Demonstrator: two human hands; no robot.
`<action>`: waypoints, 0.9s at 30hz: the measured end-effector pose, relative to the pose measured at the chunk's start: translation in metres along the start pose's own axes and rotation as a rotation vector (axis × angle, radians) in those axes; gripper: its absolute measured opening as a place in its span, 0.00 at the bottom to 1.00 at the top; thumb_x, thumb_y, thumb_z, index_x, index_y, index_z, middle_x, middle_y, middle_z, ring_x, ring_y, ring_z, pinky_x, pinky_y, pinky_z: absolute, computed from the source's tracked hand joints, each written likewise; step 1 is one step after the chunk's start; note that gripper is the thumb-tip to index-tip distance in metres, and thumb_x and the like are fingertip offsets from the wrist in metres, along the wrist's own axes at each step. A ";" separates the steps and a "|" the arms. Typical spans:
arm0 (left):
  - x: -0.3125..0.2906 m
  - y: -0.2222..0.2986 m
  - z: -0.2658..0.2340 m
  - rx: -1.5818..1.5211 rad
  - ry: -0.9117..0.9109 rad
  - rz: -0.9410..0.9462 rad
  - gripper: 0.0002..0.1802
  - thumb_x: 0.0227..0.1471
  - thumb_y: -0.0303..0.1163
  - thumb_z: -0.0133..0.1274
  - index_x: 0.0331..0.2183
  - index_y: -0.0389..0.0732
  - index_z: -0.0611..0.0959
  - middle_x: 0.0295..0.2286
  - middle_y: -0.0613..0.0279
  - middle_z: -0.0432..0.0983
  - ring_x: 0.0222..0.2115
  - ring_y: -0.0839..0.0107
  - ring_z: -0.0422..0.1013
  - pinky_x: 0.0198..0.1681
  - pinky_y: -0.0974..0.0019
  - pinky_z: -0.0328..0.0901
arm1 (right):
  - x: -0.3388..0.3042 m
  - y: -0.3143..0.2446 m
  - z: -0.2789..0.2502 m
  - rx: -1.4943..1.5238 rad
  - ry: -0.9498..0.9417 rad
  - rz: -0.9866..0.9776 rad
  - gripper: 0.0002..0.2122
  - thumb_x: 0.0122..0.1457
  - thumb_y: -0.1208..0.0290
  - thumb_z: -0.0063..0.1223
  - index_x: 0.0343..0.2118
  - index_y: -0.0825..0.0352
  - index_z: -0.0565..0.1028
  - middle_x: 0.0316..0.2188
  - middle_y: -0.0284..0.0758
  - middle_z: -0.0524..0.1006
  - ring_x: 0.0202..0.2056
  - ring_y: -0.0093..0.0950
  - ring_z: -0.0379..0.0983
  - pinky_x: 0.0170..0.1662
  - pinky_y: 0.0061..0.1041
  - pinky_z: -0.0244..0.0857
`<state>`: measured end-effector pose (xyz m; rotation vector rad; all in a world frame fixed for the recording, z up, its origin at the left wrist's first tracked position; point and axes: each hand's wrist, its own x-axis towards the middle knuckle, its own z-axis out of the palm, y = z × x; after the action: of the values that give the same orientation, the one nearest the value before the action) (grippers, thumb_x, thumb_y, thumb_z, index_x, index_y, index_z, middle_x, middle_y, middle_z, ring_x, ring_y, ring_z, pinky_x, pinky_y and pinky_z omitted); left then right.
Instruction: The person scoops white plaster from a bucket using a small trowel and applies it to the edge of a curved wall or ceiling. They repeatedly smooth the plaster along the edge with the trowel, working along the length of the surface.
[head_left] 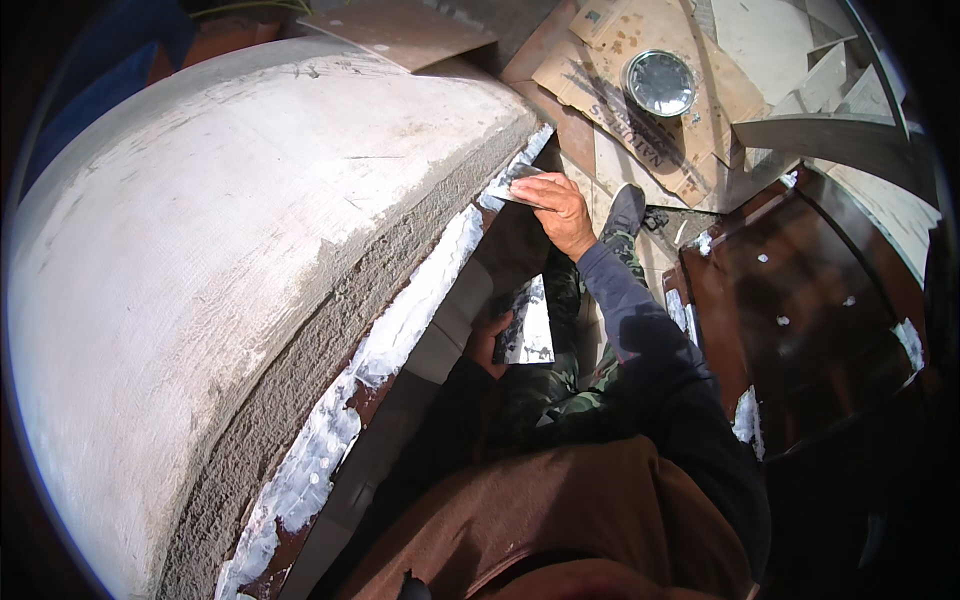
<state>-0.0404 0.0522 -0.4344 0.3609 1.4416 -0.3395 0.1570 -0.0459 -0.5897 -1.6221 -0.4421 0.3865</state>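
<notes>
My right hand (562,212) is closed on a putty knife (522,186), its blade laid against the far end of a white filler strip (425,290). This strip runs along the brown edge of a large curved whitish slab (220,220). Between the filler and the smooth surface lies a band of rough grey mortar (330,320). Lower down, in shadow, my left hand (486,346) grips a flat rectangular plate (535,330) smeared with white filler. Its fingers are partly hidden by the dark.
To my right stands a glossy brown curved panel (790,310) with white patches. Ahead, a round tin (660,83) sits on flattened cardboard (600,130), near grey curved offcuts (830,135). A brown board (400,28) lies at the slab's far edge. My shoe (627,208) is beside the cardboard.
</notes>
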 end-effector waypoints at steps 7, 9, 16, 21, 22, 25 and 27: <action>0.014 -0.007 -0.009 -0.079 -0.121 -0.068 0.19 0.57 0.33 0.57 0.48 0.35 0.78 0.40 0.55 0.81 0.41 0.63 0.79 0.49 0.56 0.72 | 0.003 -0.010 -0.022 -0.014 -0.113 0.000 0.21 0.45 0.86 0.52 0.42 0.61 0.84 0.44 0.31 0.83 0.49 0.33 0.75 0.56 0.33 0.64; 0.017 -0.007 -0.009 -0.087 -0.125 -0.076 0.18 0.57 0.33 0.57 0.48 0.35 0.78 0.40 0.55 0.81 0.40 0.63 0.79 0.49 0.56 0.72 | 0.006 -0.004 -0.028 0.007 -0.133 0.013 0.22 0.44 0.87 0.52 0.43 0.63 0.84 0.44 0.34 0.83 0.49 0.35 0.76 0.56 0.32 0.64; 0.010 -0.002 0.010 -0.080 -0.131 -0.095 0.17 0.57 0.31 0.57 0.47 0.36 0.78 0.39 0.57 0.81 0.39 0.65 0.79 0.47 0.58 0.72 | 0.006 0.013 -0.006 -0.009 -0.099 0.046 0.22 0.43 0.86 0.52 0.43 0.64 0.83 0.44 0.35 0.83 0.50 0.36 0.75 0.58 0.33 0.64; 0.008 -0.002 0.013 -0.054 -0.056 -0.058 0.16 0.57 0.31 0.56 0.47 0.36 0.78 0.39 0.57 0.81 0.39 0.65 0.79 0.47 0.59 0.72 | 0.000 0.021 -0.022 0.011 -0.079 0.114 0.21 0.46 0.85 0.46 0.40 0.58 0.85 0.43 0.31 0.83 0.47 0.34 0.76 0.53 0.34 0.66; 0.009 -0.003 0.012 -0.088 -0.079 -0.059 0.16 0.57 0.31 0.56 0.47 0.36 0.78 0.39 0.56 0.81 0.39 0.65 0.79 0.47 0.59 0.72 | 0.002 0.021 -0.025 -0.053 -0.073 0.209 0.21 0.47 0.84 0.46 0.40 0.58 0.85 0.44 0.30 0.83 0.46 0.34 0.76 0.53 0.35 0.66; 0.018 -0.007 0.004 -0.072 -0.077 -0.090 0.16 0.58 0.31 0.56 0.47 0.36 0.78 0.39 0.56 0.81 0.39 0.65 0.79 0.48 0.59 0.72 | 0.014 0.012 -0.019 -0.198 -0.098 0.330 0.20 0.50 0.80 0.44 0.41 0.55 0.85 0.45 0.30 0.83 0.46 0.34 0.74 0.53 0.36 0.63; 0.022 -0.010 -0.001 -0.063 -0.113 -0.118 0.17 0.58 0.32 0.55 0.48 0.36 0.78 0.39 0.56 0.81 0.40 0.65 0.79 0.48 0.58 0.72 | 0.021 0.000 -0.014 -0.191 -0.149 0.322 0.20 0.50 0.79 0.44 0.41 0.55 0.85 0.45 0.29 0.83 0.46 0.33 0.74 0.53 0.36 0.61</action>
<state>-0.0435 0.0430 -0.4567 0.2026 1.3624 -0.4027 0.1816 -0.0474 -0.5878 -1.8631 -0.3362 0.7295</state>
